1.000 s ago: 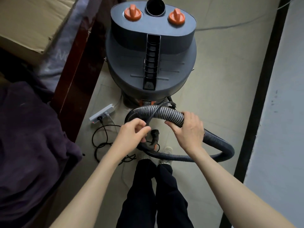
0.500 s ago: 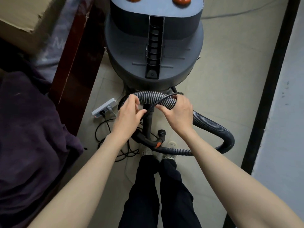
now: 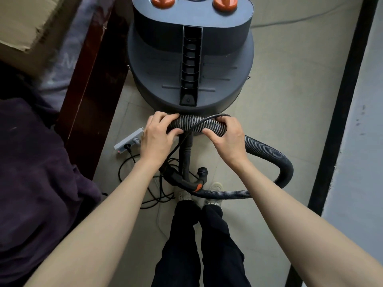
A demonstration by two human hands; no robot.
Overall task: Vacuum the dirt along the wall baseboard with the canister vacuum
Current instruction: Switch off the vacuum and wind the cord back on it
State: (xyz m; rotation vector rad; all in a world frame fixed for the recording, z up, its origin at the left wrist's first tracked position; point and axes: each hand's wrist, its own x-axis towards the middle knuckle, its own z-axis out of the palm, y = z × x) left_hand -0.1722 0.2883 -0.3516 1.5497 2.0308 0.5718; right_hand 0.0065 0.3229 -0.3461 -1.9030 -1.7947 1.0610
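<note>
While both hands curl round the ribbed hose [image 3: 199, 126], the left hand [image 3: 158, 137] grasps its left end and the right hand [image 3: 227, 138] grasps it a little further right, fingers over the top and thumbs underneath. That held stretch lies just in front of the near side of the vacuum [image 3: 190, 59], a dark grey canister standing on the floor [image 3: 290, 90] with two orange knobs [image 3: 162, 0] on its far top. A thin black cord [image 3: 209, 119] crosses over the hose between the two grips. From the right hand the hose runs right, loops round near the baseboard [image 3: 342, 100], a dark strip at the foot of the pale wall [image 3: 362, 141] on the right, and comes back left along the floor to an orange-marked handle piece [image 3: 186, 183] by the person's shoes [image 3: 213, 195]. A dark tube [image 3: 186, 154] drops from below the held stretch toward that handle. To the left, a white power strip [image 3: 129, 140] lies on the floor with a plug in it, and black cable [image 3: 157, 195] lies tangled nearby. Further left stand a dark wooden frame [image 3: 91, 90], a purple blanket [image 3: 37, 172] and a cardboard box [image 3: 27, 19].
</note>
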